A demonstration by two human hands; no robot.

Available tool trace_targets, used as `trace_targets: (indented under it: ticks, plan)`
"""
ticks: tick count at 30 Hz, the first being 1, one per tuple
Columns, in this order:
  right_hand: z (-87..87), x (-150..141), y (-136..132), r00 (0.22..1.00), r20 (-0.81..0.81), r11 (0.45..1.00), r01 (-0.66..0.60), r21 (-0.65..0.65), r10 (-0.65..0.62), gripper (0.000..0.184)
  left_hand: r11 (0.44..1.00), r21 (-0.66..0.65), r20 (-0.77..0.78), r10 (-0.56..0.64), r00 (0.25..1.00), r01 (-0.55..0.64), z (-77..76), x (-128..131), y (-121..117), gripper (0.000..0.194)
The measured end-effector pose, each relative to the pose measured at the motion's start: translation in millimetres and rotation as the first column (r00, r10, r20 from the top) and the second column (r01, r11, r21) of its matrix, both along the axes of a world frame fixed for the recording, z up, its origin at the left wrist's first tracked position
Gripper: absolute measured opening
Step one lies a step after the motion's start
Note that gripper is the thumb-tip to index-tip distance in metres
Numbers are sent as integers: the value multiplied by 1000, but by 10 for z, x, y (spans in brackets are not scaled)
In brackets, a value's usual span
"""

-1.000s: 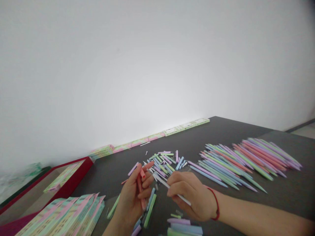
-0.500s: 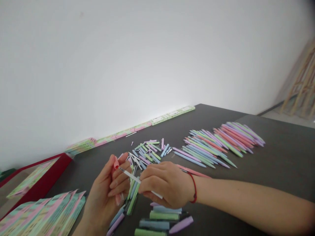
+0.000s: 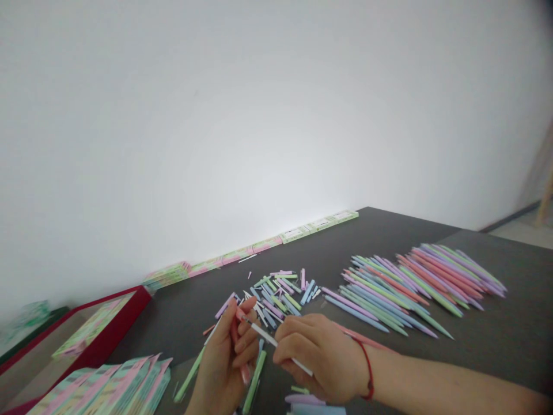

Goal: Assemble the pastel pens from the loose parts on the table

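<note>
My left hand (image 3: 228, 357) is closed around a pink pen barrel (image 3: 234, 333), whose upper end shows between thumb and fingertips. A bit of pink (image 3: 245, 373) also shows below the fingers. My right hand (image 3: 317, 354) pinches a white pen refill (image 3: 263, 333) that slants up toward the left hand. The refill's tip is at the pink upper end; I cannot tell whether it is inside. Beyond the hands lies a pile of short pastel pen parts and white sticks (image 3: 276, 294). A green pen part (image 3: 254, 380) lies between the hands.
Rows of long pastel pens (image 3: 380, 294) lie to the right on the dark table (image 3: 328, 253). Printed flat boxes (image 3: 298, 233) line the wall. At left are a red-rimmed box (image 3: 125, 311) and fanned printed packets (image 3: 116, 386). Blue and purple pieces (image 3: 315, 408) lie at the near edge.
The view has tilted up and turned left, so everything sits lower and further right. Both hands keep their grips, with the refill tip still at the pink barrel's end.
</note>
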State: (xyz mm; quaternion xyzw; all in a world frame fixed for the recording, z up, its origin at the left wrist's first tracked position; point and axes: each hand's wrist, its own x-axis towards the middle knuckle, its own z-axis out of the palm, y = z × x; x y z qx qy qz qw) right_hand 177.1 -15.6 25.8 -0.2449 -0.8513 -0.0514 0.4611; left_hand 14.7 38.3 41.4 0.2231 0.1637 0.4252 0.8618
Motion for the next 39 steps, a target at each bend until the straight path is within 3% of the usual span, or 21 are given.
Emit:
trace_targets:
  ticks: [6, 13, 17, 24, 27, 31, 35, 37, 39]
  plan:
    - [-14, -13, 0, 1000, 4, 999, 19, 34, -20, 10, 999, -33, -5, 21, 1000, -21, -11, 3, 5, 43]
    - [-78, -8, 51, 991, 112, 985, 53, 166, -73, 14, 997, -54, 23, 49, 999, -48, -6, -8, 25, 47]
    - [-117, -23, 47, 987, 121, 984, 86, 158, -106, 15, 997, -48, 16, 57, 998, -56, -6, 4, 40, 52]
    - [-154, -56, 57, 990, 82, 986, 99, 134, -110, 16, 983, 139, -209, 146, 967, -119, -113, 22, 34, 33]
    - [-189, -75, 82, 993, 18, 985, 117, 126, -120, 17, 972, 204, -286, 176, 942, -120, -142, 36, 25, 36]
    - [-210, -87, 105, 991, -69, 992, 121, 40, -118, 15, 962, 247, -330, 201, 922, -121, -210, 93, 0, 42]
    - [-191, -75, 82, 994, -87, 989, 58, -134, -70, 13, 970, 239, -407, 135, 903, -37, -331, 157, -32, 45]
    - [-184, -60, 50, 993, -92, 976, 53, -210, -74, 20, 977, 215, -414, 100, 905, -10, -375, 177, -33, 49]
    - [-185, -39, 20, 991, -112, 963, 38, -265, -70, 39, 982, 190, -393, 79, 916, -3, -392, 186, -20, 49]
